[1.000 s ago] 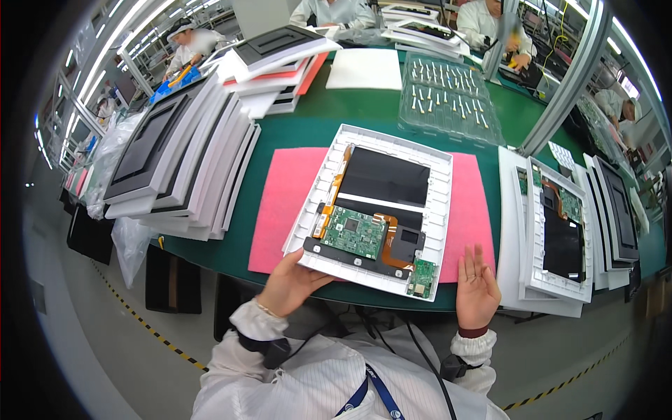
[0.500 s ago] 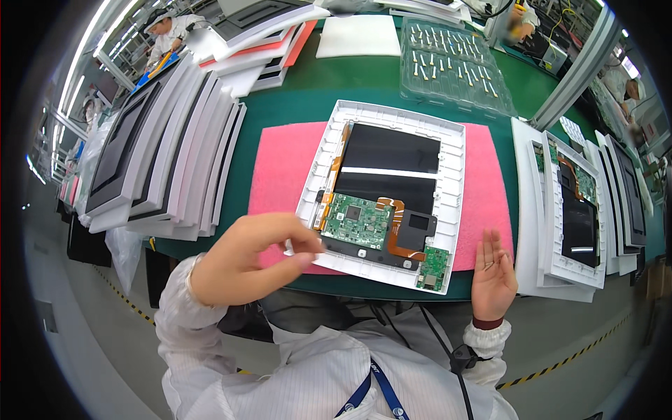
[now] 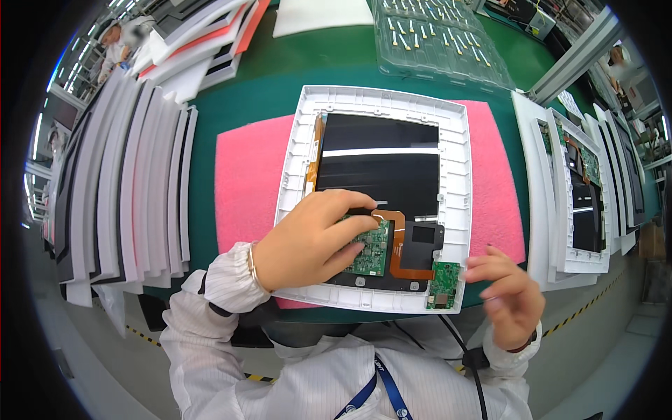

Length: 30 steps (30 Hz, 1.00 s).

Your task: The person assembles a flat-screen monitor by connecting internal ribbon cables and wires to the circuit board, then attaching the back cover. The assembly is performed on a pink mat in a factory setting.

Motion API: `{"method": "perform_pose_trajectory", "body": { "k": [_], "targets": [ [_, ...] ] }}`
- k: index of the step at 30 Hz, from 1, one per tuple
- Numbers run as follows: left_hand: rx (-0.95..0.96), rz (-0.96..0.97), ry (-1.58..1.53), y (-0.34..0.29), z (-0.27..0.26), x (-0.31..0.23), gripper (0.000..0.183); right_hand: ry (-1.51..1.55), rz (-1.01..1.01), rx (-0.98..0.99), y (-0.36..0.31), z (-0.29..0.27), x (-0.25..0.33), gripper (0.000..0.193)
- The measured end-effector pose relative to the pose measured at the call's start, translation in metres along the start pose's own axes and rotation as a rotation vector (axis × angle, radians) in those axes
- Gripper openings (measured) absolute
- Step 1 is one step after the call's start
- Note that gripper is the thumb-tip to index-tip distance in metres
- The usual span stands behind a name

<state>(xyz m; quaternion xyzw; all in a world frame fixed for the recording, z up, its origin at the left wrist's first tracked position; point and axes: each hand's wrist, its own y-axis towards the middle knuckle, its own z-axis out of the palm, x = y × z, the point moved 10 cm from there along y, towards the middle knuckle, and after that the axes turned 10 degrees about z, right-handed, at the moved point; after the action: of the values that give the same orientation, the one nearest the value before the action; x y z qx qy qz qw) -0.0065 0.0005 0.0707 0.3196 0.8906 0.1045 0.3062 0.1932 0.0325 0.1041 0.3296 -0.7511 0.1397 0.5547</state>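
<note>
The white frame (image 3: pixel 456 175) lies face down on the pink mat (image 3: pixel 248 175), its open back upward. Inside it, the black panel (image 3: pixel 381 131) is seated, the green board (image 3: pixel 376 255) sits over the panel's near part, and the orange ribbon (image 3: pixel 398 245) runs from that board toward the small board (image 3: pixel 444 280) in the frame's near right corner. So the main parts look placed, by my judgement. No cover closes the frame's back, and nothing like the pale leads (image 3: pixel 458 43) shows plugged into it, so the unit seems only partly assembled.

The left hand (image 3: pixel 311 241) bends over the green board, fingertips at the ribbon's end; its palm hides the contact, so I cannot tell whether it presses, pinches or merely touches. The right hand (image 3: pixel 514 297) is loosely curled and holds nothing visible, just beside the frame's near right corner.

Beyond the frame, the clear tray (image 3: pixel 392 64) on the green table (image 3: pixel 294 73) carries the leads. Right of the frame stands a similar unit (image 3: pixel 584 217) with its boards exposed; left of it, a tall stack (image 3: pixel 129 182) of panels and foam.
</note>
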Motion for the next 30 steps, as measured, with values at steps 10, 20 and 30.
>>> {"method": "perform_pose_trajectory", "body": {
  "k": [10, 20, 30],
  "targets": [
    [-0.046, 0.100, 0.204, -0.004, 0.004, -0.012, 0.038, -0.562, -0.214, 0.187, 0.053, 0.078, -0.007, 0.015],
    [0.037, 0.037, 0.317, -0.004, 0.012, -0.005, 0.037, -0.580, -0.216, 0.204, 0.055, 0.085, -0.016, 0.009],
    [0.078, 0.014, 0.499, -0.007, 0.020, -0.007, 0.031, -0.558, -0.196, 0.181, 0.053, 0.084, -0.021, 0.009]
  ]
}}
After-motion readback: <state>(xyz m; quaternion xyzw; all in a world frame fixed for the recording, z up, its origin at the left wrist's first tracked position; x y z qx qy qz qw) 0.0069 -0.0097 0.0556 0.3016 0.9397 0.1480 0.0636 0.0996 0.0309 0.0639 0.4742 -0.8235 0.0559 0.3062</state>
